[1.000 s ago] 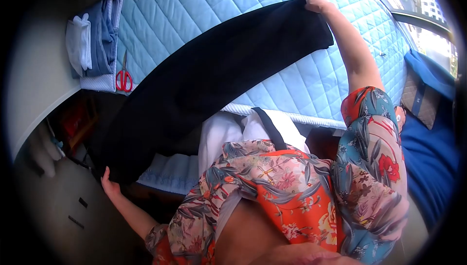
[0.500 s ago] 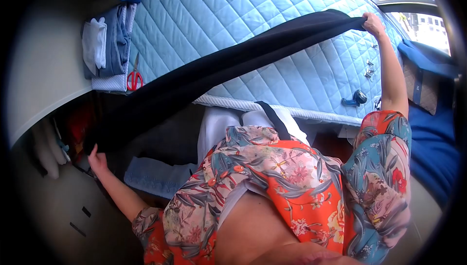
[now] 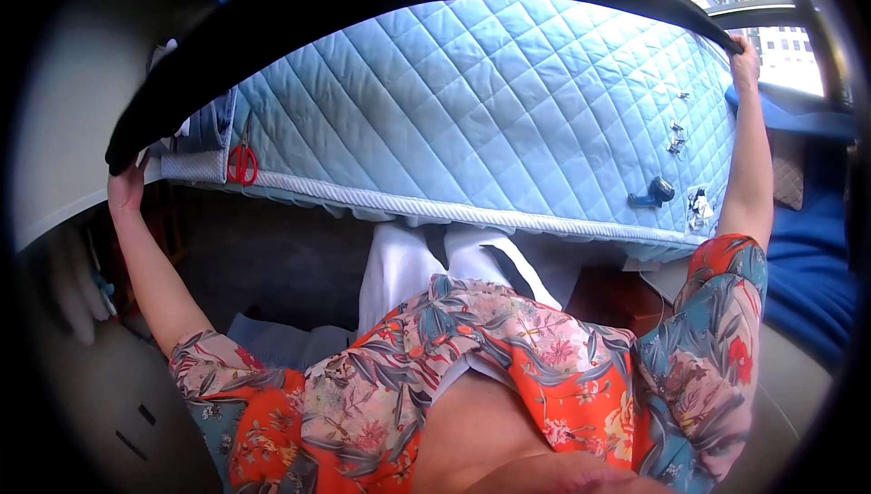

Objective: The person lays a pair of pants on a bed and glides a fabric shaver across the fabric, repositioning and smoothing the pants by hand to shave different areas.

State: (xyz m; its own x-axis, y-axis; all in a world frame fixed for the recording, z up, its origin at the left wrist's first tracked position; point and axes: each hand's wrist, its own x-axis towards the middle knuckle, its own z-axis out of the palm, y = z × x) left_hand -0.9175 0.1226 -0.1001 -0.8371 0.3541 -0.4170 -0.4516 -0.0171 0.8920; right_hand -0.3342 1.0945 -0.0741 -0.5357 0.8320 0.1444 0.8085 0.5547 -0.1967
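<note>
A long strip of black cloth (image 3: 218, 49) is stretched between my hands and arches across the top of the view. At the far left, my left hand (image 3: 127, 187) grips one end of it, its fingers partly hidden by the fabric. My right hand (image 3: 745, 63) is closed on the other end near the window, upper right. Beneath the cloth lies a light blue quilted bedspread (image 3: 435, 122). Red-handled scissors (image 3: 242, 164) rest on its left edge, beside folded clothes (image 3: 207, 128) that the cloth partly covers.
Several small metal clips (image 3: 677, 138) lie on the right of the bedspread. Near them are a small dark blue object (image 3: 653, 192) and a black-and-white packet (image 3: 699, 207). Dark blue fabric (image 3: 807, 263) hangs at the right. A pale surface (image 3: 63, 140) borders the bed on the left.
Both hands have moved apart and the left has risen. The black cloth has gone from a slanting line across the bed to a raised arch at the top of the view.
</note>
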